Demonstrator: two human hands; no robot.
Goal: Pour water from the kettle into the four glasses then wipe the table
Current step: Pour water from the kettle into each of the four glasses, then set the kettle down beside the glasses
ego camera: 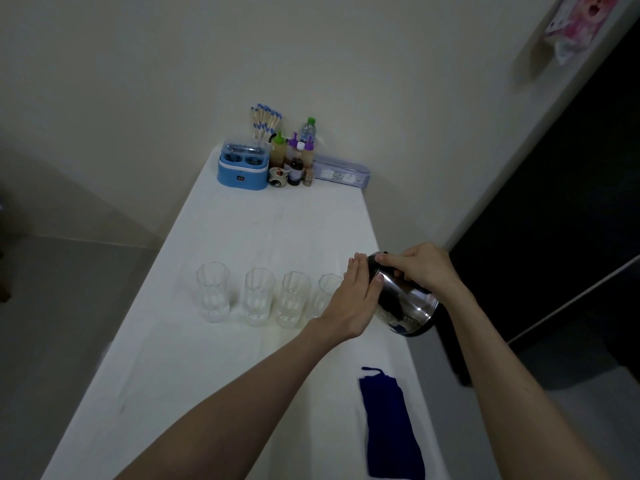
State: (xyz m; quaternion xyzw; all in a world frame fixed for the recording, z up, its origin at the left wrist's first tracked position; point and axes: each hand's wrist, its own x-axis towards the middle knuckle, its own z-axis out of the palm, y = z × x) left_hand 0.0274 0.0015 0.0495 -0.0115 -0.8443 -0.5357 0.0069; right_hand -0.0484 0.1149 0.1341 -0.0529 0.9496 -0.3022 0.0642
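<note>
Dim, flat light; soft focus; wide-angle edge distortion

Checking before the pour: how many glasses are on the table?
4, in a row across the table: far left, next, third, and the rightmost, partly hidden behind the left hand.

Kettle (405,299) — polished metal body, mirror-glossy, with a dark matt base rim. Four glasses (258,296) of clear glass, smooth, faintly faceted walls. Desk (242,230) covered in white cloth, matt, lightly creased. Dark blue rag (389,424), soft matt fabric. At the far end: blue container (242,171) in glossy plastic, squeeze bottles (294,152) of translucent plastic, chopsticks (265,121) of pale wood with blue tips — and a clear plastic box (341,173).
</note>
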